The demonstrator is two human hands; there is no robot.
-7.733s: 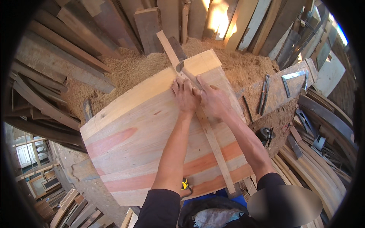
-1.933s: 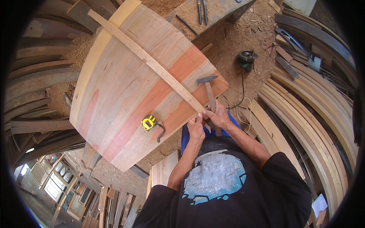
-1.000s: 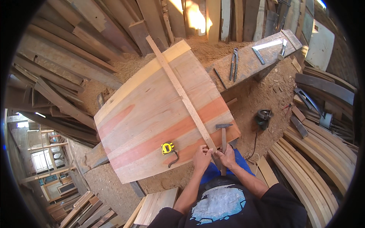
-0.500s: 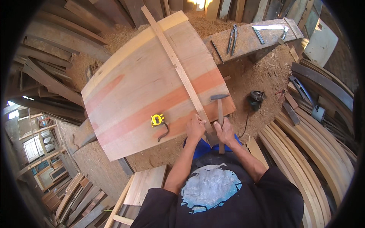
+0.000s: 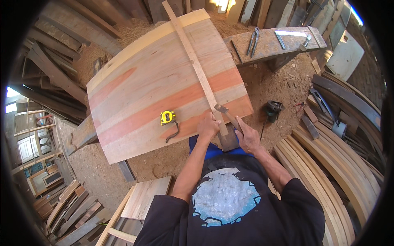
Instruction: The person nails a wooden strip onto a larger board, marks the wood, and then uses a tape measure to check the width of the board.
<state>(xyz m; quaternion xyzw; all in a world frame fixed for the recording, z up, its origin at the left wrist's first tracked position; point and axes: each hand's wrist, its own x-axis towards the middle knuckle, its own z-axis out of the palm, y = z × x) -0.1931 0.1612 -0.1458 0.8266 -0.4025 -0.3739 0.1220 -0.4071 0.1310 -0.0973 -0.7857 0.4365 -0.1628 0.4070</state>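
A long narrow wooden strip (image 5: 193, 58) lies across a large plywood sheet (image 5: 152, 86) with reddish bands. My left hand (image 5: 208, 126) is closed in a pinch at the strip's left edge, near its close end; whatever is between the fingertips is too small to make out. My right hand (image 5: 248, 136) grips the wooden handle of a hammer (image 5: 232, 119), whose head is over the strip, just beyond my left fingertips. Under the strip's near end a dark wooden piece (image 5: 228, 142) shows. A yellow tape measure (image 5: 167, 117) with a black strap rests on the sheet, left of my hands.
At the upper right a plank bench (image 5: 283, 43) carries pincers (image 5: 253, 42), a try square (image 5: 280, 40) and a second hammer (image 5: 305, 42). A dark power tool (image 5: 273, 108) sits on the sawdust-covered floor. Curved timbers (image 5: 316, 180) are stacked at right.
My right hand has tipped the hammer leftward, bringing its head from the strip's right side to over the strip beside my left fingers. My left hand stays pinched at the strip.
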